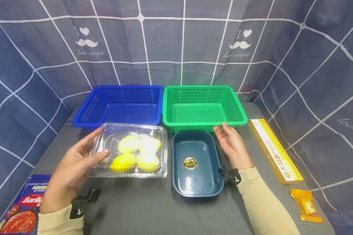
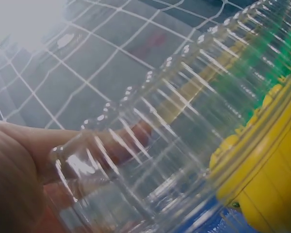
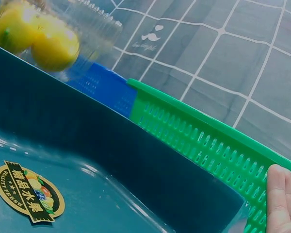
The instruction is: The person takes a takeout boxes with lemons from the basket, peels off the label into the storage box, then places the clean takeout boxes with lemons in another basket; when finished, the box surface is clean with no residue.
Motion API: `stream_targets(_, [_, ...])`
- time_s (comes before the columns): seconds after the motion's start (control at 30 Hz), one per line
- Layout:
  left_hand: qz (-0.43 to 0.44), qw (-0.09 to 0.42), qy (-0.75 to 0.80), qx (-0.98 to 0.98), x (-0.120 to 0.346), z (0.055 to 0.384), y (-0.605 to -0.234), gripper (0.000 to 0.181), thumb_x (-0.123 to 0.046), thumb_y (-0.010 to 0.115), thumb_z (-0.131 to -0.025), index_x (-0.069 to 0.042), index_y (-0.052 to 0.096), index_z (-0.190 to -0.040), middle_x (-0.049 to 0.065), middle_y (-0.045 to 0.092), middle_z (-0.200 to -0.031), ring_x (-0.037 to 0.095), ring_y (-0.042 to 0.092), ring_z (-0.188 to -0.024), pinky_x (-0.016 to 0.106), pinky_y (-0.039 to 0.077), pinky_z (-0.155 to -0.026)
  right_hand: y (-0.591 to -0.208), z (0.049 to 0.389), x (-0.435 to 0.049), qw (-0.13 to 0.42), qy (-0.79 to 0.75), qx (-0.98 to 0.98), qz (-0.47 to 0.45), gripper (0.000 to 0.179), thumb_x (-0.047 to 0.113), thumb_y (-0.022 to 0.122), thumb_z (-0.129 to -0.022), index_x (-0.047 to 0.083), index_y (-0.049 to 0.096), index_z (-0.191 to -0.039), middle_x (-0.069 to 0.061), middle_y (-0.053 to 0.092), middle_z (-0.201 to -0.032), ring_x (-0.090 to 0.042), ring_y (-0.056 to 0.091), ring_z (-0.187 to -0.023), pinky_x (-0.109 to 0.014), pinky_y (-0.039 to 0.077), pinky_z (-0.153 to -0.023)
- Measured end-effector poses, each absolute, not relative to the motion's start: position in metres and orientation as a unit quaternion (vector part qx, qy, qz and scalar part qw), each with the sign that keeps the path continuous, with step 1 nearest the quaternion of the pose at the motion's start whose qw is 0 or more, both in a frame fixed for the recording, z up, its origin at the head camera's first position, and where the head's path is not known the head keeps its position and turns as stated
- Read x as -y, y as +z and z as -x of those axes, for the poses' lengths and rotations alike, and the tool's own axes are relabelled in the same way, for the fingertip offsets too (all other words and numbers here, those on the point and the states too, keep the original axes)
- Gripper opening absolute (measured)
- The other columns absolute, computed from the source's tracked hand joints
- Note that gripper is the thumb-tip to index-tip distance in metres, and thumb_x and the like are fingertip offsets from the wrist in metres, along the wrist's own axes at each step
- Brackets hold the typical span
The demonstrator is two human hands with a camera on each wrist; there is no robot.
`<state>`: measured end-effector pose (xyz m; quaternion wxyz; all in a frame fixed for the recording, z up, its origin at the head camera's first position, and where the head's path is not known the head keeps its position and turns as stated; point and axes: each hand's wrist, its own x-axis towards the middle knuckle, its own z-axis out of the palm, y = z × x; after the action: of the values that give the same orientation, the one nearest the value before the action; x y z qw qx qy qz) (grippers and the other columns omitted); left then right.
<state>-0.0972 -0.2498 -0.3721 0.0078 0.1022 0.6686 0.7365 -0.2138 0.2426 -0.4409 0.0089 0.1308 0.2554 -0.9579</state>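
My left hand (image 1: 73, 164) grips the left end of a clear plastic clamshell box (image 1: 164, 153), the thumb lying over the top. Inside sit several yellow lemons (image 1: 129, 144). The box is held in front of the blue basket (image 1: 129, 111), over the table. My right hand (image 1: 231, 147) is beside the dark teal tray (image 1: 194, 182), palm turned inward. Its fingertips (image 3: 276, 179) lie against the front of the green basket (image 1: 200, 112) or just before it; I cannot tell if they touch. Nothing is in this hand. The tray bears a black and gold fruit sticker (image 3: 29, 191).
On the right lie a yellow pasta box (image 1: 275, 150) and a small orange packet (image 1: 307, 205). At the lower left is a blue Barilla pouch (image 1: 23, 205), partly behind my left forearm. A gridded grey-blue curtain (image 1: 164, 39) surrounds the table's back and sides.
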Motion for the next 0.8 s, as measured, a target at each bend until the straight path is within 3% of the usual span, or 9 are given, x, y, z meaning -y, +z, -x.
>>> stream_targets(0.1, [-0.124,-0.005,0.740,-0.661,0.246,0.101,-0.364,0.075,0.020,0.062,-0.095,-0.002,0.038,-0.162,0.017,0.021,-0.171,0.023,0.048,-0.133,0.026,0.061,-0.078,-0.441,0.214,-0.242,0.005,-0.958,-0.255,-0.131,0.007,0.000,0.058,-0.105,-0.001,0.050,-0.106,-0.018,0.057,-0.102,-0.028,0.067,-0.096,-0.038,0.052,-0.104])
stream_targets(0.2, [-0.136,-0.005,0.739,-0.660,0.240,0.106,-0.355,0.075,0.020,0.062,-0.095,-0.001,0.037,-0.162,0.016,0.016,-0.173,0.028,0.015,-0.152,0.026,0.060,-0.082,-0.442,0.215,-0.243,0.006,-0.959,-0.251,-0.132,0.007,0.000,0.058,-0.105,-0.001,0.051,-0.106,-0.018,0.058,-0.101,-0.028,0.067,-0.096,-0.038,0.052,-0.104])
stream_targets(0.33, [-0.133,-0.007,0.729,-0.671,0.231,0.115,-0.344,0.076,0.017,0.066,-0.095,-0.002,0.037,-0.162,0.017,0.012,-0.173,0.036,-0.005,-0.156,0.022,0.057,-0.088,-0.444,0.215,-0.242,0.008,-0.958,-0.250,-0.139,0.007,0.000,0.059,-0.104,0.000,0.052,-0.105,-0.016,0.059,-0.103,-0.028,0.066,-0.100,-0.038,0.052,-0.104])
stream_targets(0.43, [-0.117,-0.009,0.722,-0.682,0.224,0.123,-0.337,0.077,0.013,0.070,-0.095,-0.005,0.039,-0.163,0.018,0.008,-0.173,0.039,-0.005,-0.156,0.021,0.057,-0.084,-0.447,0.215,-0.241,0.007,-0.957,-0.254,-0.140,0.006,0.000,0.058,-0.105,-0.001,0.053,-0.102,-0.018,0.058,-0.106,-0.029,0.064,-0.103,-0.038,0.052,-0.104])
stream_targets(0.53, [-0.105,-0.010,0.727,-0.679,0.215,0.133,-0.332,0.078,0.011,0.072,-0.094,-0.008,0.040,-0.163,0.019,0.008,-0.173,0.037,0.005,-0.155,0.025,0.061,-0.075,-0.448,0.216,-0.243,0.009,-0.957,-0.256,-0.135,0.007,0.000,0.057,-0.106,-0.001,0.055,-0.099,-0.019,0.059,-0.108,-0.028,0.064,-0.104,-0.037,0.051,-0.105])
stream_targets(0.63, [-0.098,-0.015,0.736,-0.670,0.205,0.143,-0.329,0.078,0.012,0.071,-0.094,-0.008,0.040,-0.163,0.018,0.012,-0.173,0.036,0.008,-0.156,0.027,0.061,-0.077,-0.446,0.216,-0.244,0.006,-0.957,-0.262,-0.127,0.010,0.001,0.057,-0.106,-0.001,0.057,-0.096,-0.019,0.061,-0.104,-0.028,0.065,-0.102,-0.037,0.052,-0.104])
stream_targets(0.8, [-0.081,-0.032,0.736,-0.672,0.186,0.159,-0.321,0.076,0.011,0.071,-0.095,-0.011,0.043,-0.162,0.015,0.019,-0.172,0.039,0.026,-0.151,0.027,0.060,-0.082,-0.444,0.213,-0.243,0.004,-0.956,-0.265,-0.125,0.008,0.000,0.058,-0.105,-0.001,0.057,-0.097,-0.018,0.062,-0.102,-0.028,0.066,-0.102,-0.037,0.052,-0.104])
